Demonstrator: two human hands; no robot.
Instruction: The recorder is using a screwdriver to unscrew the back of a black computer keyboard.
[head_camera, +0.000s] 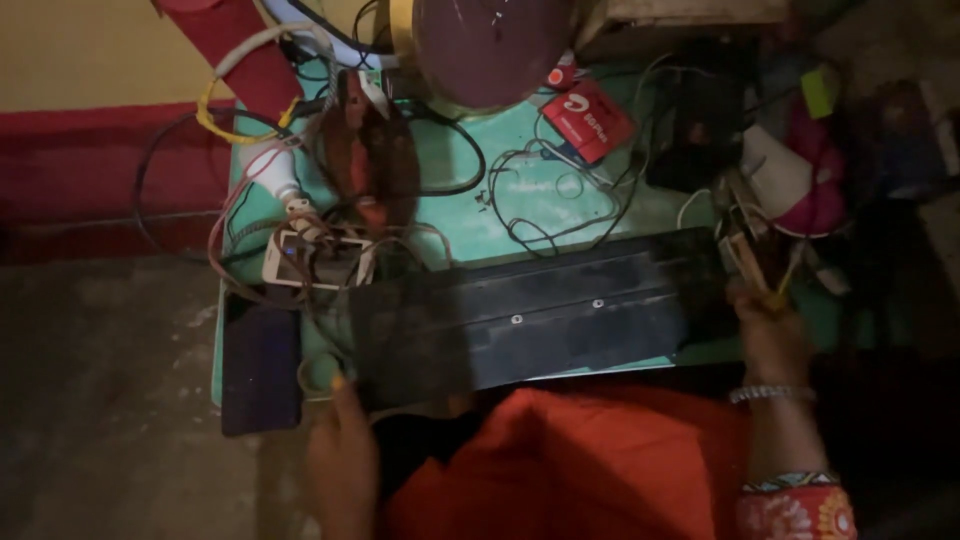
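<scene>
Long black panel gripped at both ends, left hand and right hand closed on edges; likely rigid, light, awkward lengthwise, over cluttered green table.

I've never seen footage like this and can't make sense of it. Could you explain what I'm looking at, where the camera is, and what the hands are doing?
The single picture comes from a camera worn on a person's head, looking down at their own bare hands. The left hand grips the near left corner of a long, flat, dusty black panel with two small screws; the right hand holds its right end. The panel rests on a cluttered green table. Around it lie tangled wires, a white phone, a dark flat rectangular slab and a red packet. The light is dim, so finer details are unclear.
</scene>
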